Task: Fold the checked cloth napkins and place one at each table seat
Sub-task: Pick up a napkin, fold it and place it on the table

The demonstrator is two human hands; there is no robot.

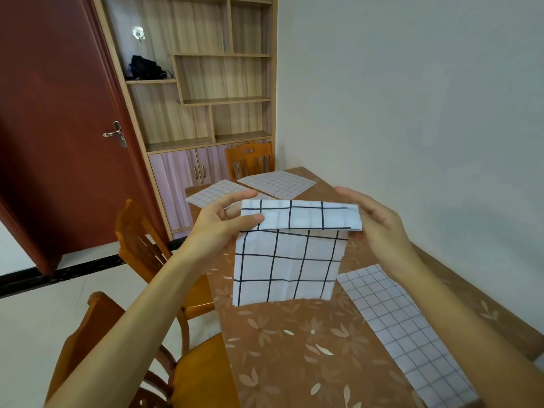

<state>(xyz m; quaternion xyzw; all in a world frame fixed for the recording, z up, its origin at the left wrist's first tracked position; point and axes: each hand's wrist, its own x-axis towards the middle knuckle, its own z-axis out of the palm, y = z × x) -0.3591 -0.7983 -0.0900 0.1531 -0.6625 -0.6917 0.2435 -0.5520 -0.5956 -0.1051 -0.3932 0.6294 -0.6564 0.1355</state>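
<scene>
I hold a white napkin with wide black checks up above the table, its top strip folded over toward me. My left hand pinches the fold's left end. My right hand grips the right end. The rest of the cloth hangs down freely. A folded fine-checked napkin lies flat on the table at the near right. Two more fine-checked napkins lie at the far end, one on the left and one further back.
The brown floral tablecloth covers a table set against the white wall on the right. Wooden chairs stand on the left side and at the far end. A shelf unit and a red door are behind.
</scene>
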